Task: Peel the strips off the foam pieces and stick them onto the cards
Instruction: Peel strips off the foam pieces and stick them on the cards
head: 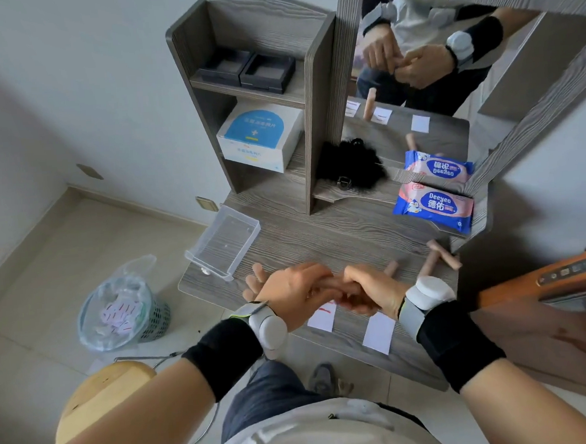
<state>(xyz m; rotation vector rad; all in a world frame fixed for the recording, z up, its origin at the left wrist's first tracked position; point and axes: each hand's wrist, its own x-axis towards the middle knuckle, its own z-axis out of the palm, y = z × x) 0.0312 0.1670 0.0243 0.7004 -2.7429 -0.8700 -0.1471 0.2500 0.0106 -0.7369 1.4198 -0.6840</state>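
Observation:
My left hand (289,289) and my right hand (371,290) meet above the near edge of the grey table (306,241). Between them they hold a skin-coloured foam piece (326,283), mostly hidden by the fingers. My right hand's fingers curl and pinch at its end. Under the hands lies a white card (321,318) with a red strip on it. A second, blank white card (379,333) lies to its right. Three more foam pieces (431,261) lie on the table at the far right, one (390,267) just beyond my right hand.
A clear plastic tray (224,246) sits at the table's left edge. A wet-wipe pack (434,206) lies before a mirror (430,76). Shelves hold a white box (262,138) and black trays (246,68). A lined bin (122,311) stands on the floor left; a wooden stool (103,394) is below.

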